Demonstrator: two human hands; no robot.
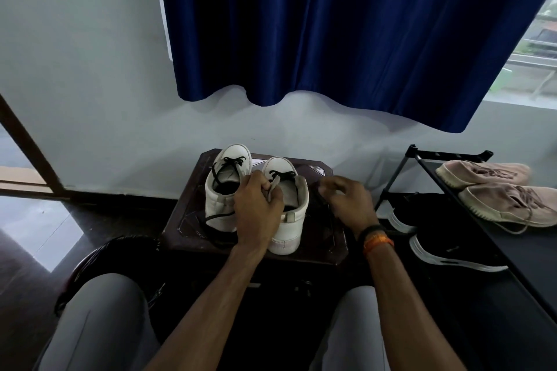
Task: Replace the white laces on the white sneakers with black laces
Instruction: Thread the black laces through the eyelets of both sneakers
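Sneakers (256, 190), centre frame on desk (319, 238): light, stiff-walled; left hand (257, 211) grips tongue, right hand (346, 202) pinches limp, thin black lace (324, 205).

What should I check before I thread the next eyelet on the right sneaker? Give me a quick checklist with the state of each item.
1. Right sneaker steadied: ok, the left hand grips its tongue.
2. Black lace in hand: ok, the right hand pinches it beside the shoe.
3. Lace tip free and unfrayed: cannot tell, it is too dark against the stool.
4. Lower eyelets on the right sneaker threaded: ok, black lace crosses near the toe.
5. Left sneaker out of the way: ok, it stands alongside, part-laced in black, with a loose end trailing onto the stool.
6. Old white laces removed: cannot tell, none are visible.
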